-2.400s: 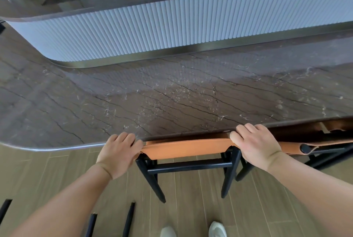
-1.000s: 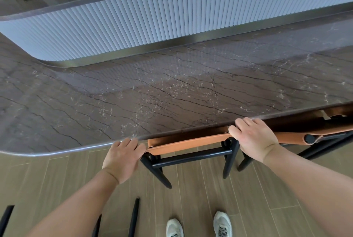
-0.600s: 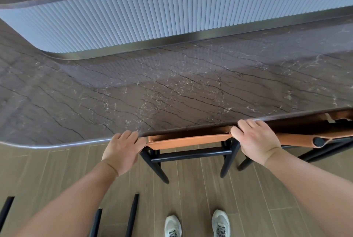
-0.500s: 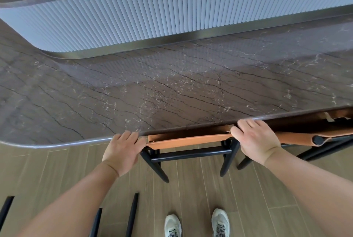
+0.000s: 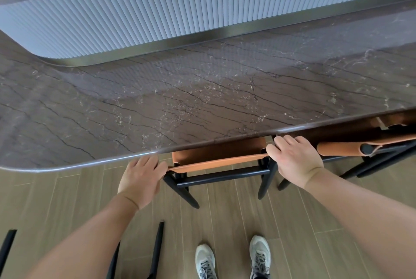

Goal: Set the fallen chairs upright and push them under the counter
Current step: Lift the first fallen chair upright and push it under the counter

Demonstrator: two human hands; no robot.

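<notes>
An upright chair [image 5: 216,161] with an orange leather back and black legs stands at the edge of the dark marble counter [image 5: 180,103], its seat tucked beneath the top. My left hand [image 5: 140,177] grips the left end of its backrest and my right hand [image 5: 292,159] grips the right end. To the right, a second orange chair [image 5: 351,149] sits under the counter. Black legs of another chair [image 5: 157,249] show low on the floor at the left; the rest of it is out of view.
A white ribbed wall [image 5: 202,8] with a metal base strip rises at the back of the counter. The floor [image 5: 225,218] is wood-look tile. My two shoes [image 5: 231,258] stand just behind the chair.
The chair has come slightly out from under the counter, showing more of its orange back. Both hands keep their hold on the backrest ends.
</notes>
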